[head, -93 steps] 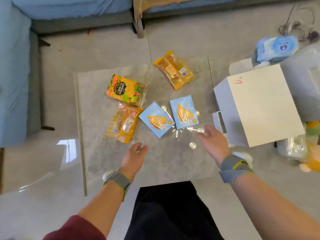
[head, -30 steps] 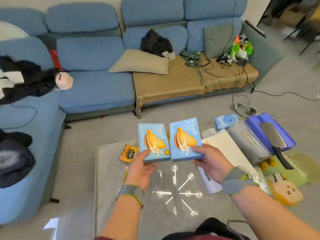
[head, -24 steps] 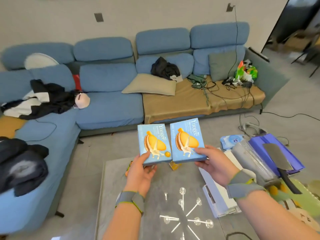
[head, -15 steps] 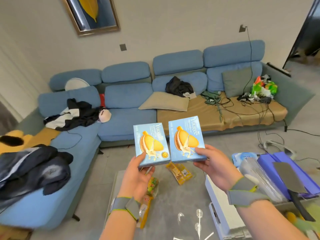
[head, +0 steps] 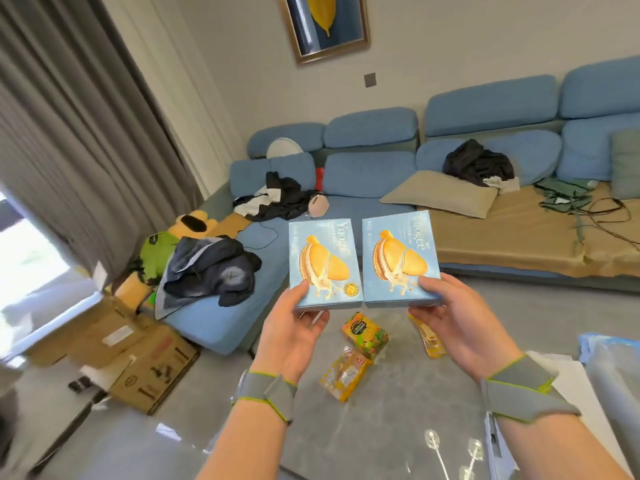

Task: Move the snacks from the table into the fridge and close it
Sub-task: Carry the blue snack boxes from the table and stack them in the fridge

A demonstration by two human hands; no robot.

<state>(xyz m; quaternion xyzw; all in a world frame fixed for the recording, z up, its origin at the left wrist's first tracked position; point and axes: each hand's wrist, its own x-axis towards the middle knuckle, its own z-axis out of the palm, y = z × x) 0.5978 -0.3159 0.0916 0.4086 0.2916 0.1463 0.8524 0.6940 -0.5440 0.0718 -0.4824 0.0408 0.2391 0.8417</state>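
My left hand (head: 289,336) grips the bottom edge of a light blue snack box (head: 323,263), held upright at chest height. My right hand (head: 457,327) grips a second, matching blue box (head: 398,258) right beside it, edges almost touching. Below them on the grey table (head: 388,403) lie a colourful fruit-print packet (head: 365,336), a yellow wrapped snack (head: 343,375) and an orange packet (head: 427,337) partly hidden behind my right hand. No fridge is in view.
A blue sofa (head: 377,174) with clothes and a tan cushion fills the back. Cardboard boxes (head: 138,358) sit on the floor at the left near grey curtains (head: 69,133). A white box (head: 585,393) and plastic-wrapped things stand at the right edge.
Both hands picked the two blue boxes off the table and lifted them. The view has since swung up and leftward, bringing curtains and cardboard boxes into sight.
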